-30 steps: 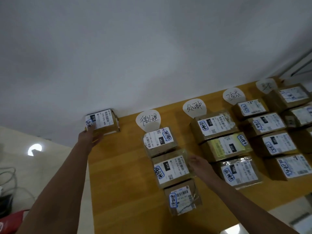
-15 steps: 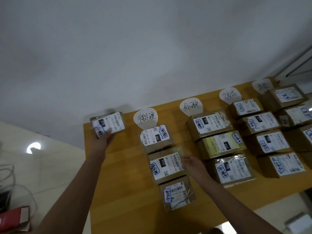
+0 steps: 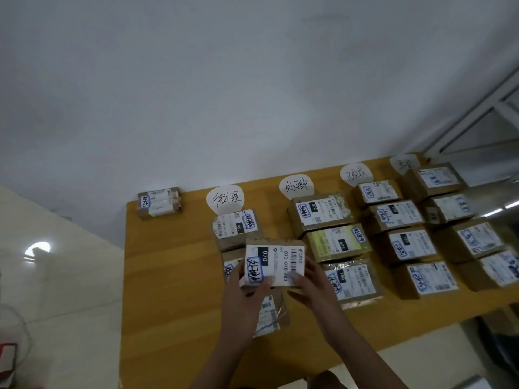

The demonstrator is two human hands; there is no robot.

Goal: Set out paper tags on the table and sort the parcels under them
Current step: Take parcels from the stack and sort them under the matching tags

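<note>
the 070 parcel (image 3: 276, 262) is clasped at its near edge by the left grip (image 3: 247, 293) and right grip (image 3: 311, 284), so with a slackened hold it could be dropped onto the first-column parcels (image 3: 234, 226).

Along the far edge of the tabletop (image 3: 168, 276), the left tag (image 3: 226, 198) is showing handwriting that seems to read 待处理, the second tag (image 3: 296, 186) 处理中 and the third tag (image 3: 356, 173) 已完成, while the fourth tag (image 3: 404, 163) is coming out too blurred to read. The lifted parcel (image 3: 273, 265) is showing a white label with "070" in a black box, "070-070" beside a barcode, and blue-framed handwriting resembling 处理中. Black boxes are reading "15H" on the top parcel (image 3: 236, 227) just under the left tag, and "070", "220" and "150" on the upper parcel (image 3: 320, 211), middle parcel (image 3: 338, 242) and lower parcel (image 3: 351, 279) lining up from the second tag towards the near edge.
</note>
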